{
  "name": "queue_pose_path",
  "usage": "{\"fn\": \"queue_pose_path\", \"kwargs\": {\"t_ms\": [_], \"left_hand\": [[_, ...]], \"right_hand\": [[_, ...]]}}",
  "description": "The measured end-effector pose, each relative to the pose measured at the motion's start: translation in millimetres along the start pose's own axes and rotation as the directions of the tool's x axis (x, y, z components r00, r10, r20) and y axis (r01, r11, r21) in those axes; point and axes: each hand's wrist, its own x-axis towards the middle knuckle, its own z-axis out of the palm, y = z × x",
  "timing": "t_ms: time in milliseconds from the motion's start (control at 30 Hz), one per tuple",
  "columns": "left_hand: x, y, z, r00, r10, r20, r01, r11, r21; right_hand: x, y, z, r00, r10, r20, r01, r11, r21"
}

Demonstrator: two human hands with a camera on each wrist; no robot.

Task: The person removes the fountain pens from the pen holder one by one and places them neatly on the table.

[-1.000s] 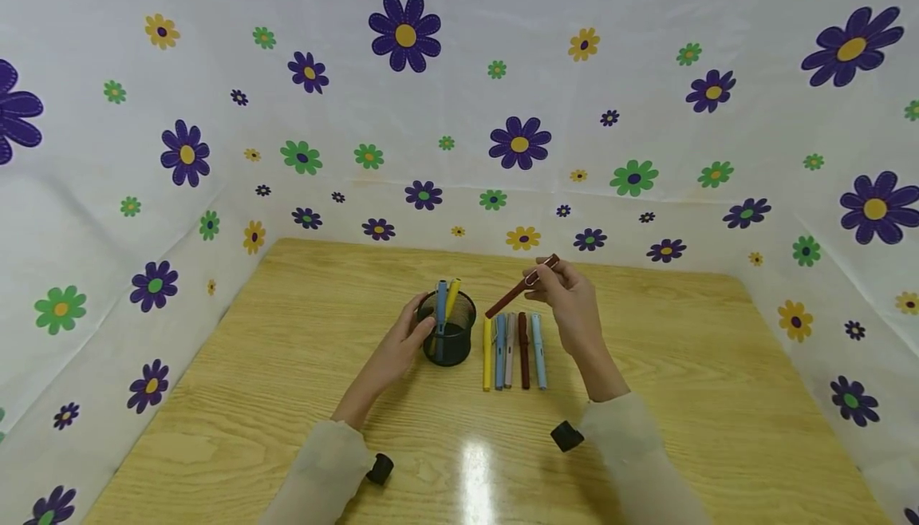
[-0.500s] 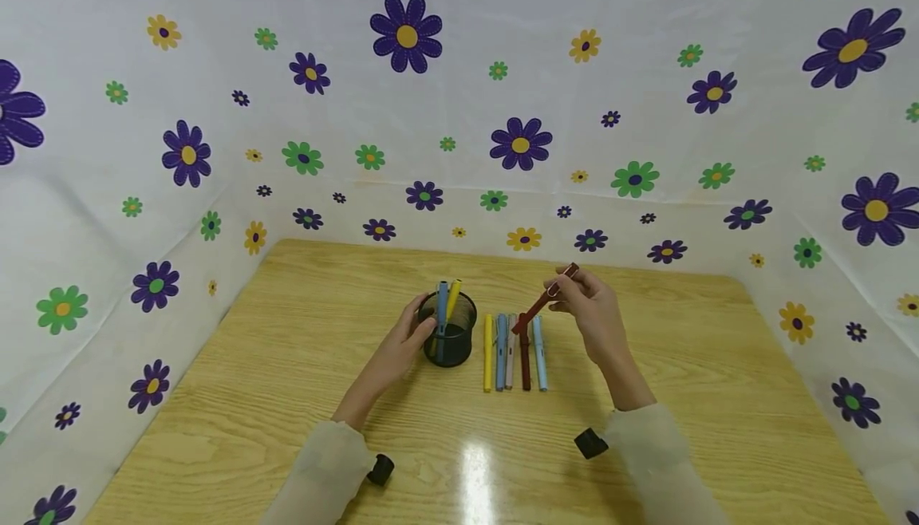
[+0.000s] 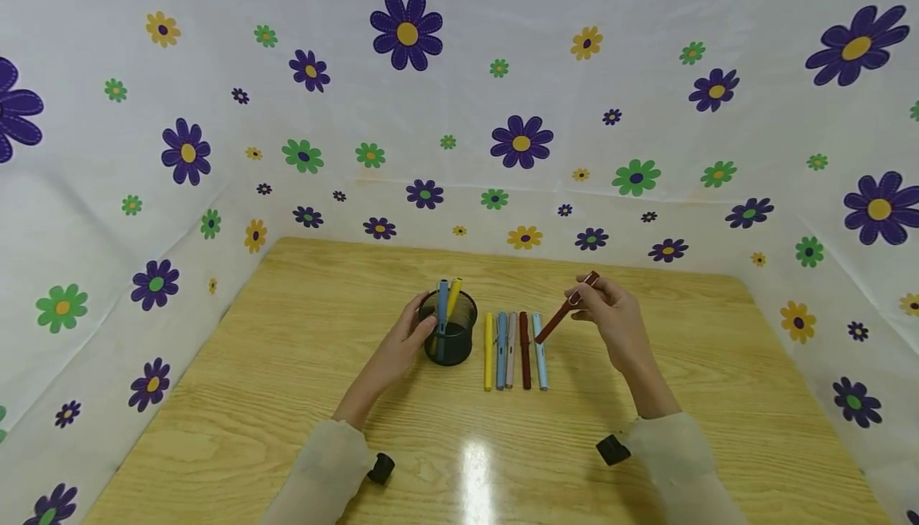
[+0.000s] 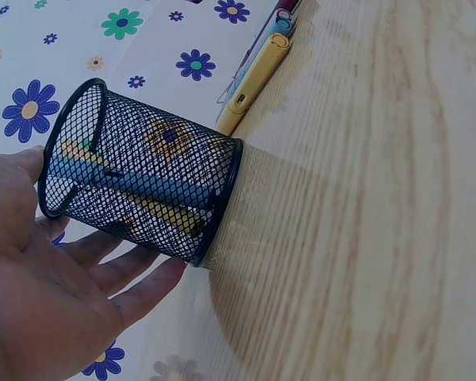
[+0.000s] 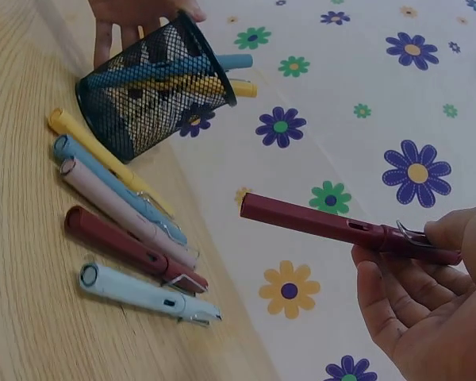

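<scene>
My left hand [image 3: 395,349] holds a black mesh pen holder [image 4: 222,171] from its left side, the thumb at the rim and the fingers along the wall. A blue pen [image 3: 442,298] and a yellow pen [image 3: 455,295] stand inside it. My right hand [image 3: 613,317] pinches a dark red pen [image 5: 317,224] near its clip end, tilted in the air right of the row. Below lie a yellow pen [image 3: 488,353], a blue pen [image 3: 501,353], a pale pink pen [image 3: 510,349], a dark red pen [image 3: 526,353] and a light blue pen [image 3: 541,353], side by side.
The wooden table [image 3: 287,397] carries the holder and the row of pens. A white cloth with printed flowers [image 3: 459,94] rises behind it and on both sides. Black wrist devices [image 3: 382,469] sit at both sleeves.
My right hand has moved rightward with the dark red pen, from near the holder to above the row's right end. The left hand and the holder stay put.
</scene>
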Motion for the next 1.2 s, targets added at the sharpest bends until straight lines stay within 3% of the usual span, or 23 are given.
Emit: {"fn": "queue_pose_path", "kwargs": {"t_ms": [633, 1200], "left_hand": [[-2.2, 1.9, 1.0, 1.0, -0.013, -0.012, 0.013, 1.0, 0.018], [-1.6, 0.3, 0.8, 1.0, -0.012, -0.009, 0.012, 1.0, 0.012]], "right_hand": [[-3, 3, -41.5, 0.999, 0.021, 0.048, -0.015, 0.992, -0.126], [-2, 14, -39.8, 0.982, 0.163, 0.098, -0.139, 0.966, -0.217]]}}
